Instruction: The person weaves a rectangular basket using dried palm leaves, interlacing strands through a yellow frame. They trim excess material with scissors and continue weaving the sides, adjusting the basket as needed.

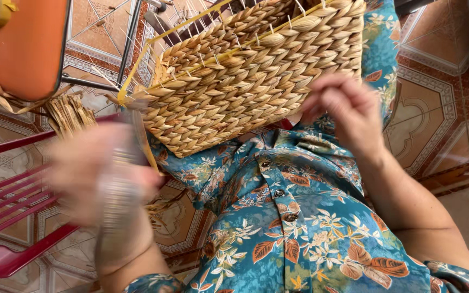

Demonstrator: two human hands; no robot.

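Both hands (348, 111) at the woven basket (245, 76) on the lap

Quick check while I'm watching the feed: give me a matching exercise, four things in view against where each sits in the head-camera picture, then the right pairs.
Things:
1. woven basket
2. left hand
3. right hand
4. red chair

Places or states:
A. lower left, slatted, over the tiled floor
B. blurred, at the basket's lower left corner
C. top centre, on the lap, with a yellow frame edge
D. at the basket's right edge, fingers curled

Pairs: 1-C, 2-B, 3-D, 4-A
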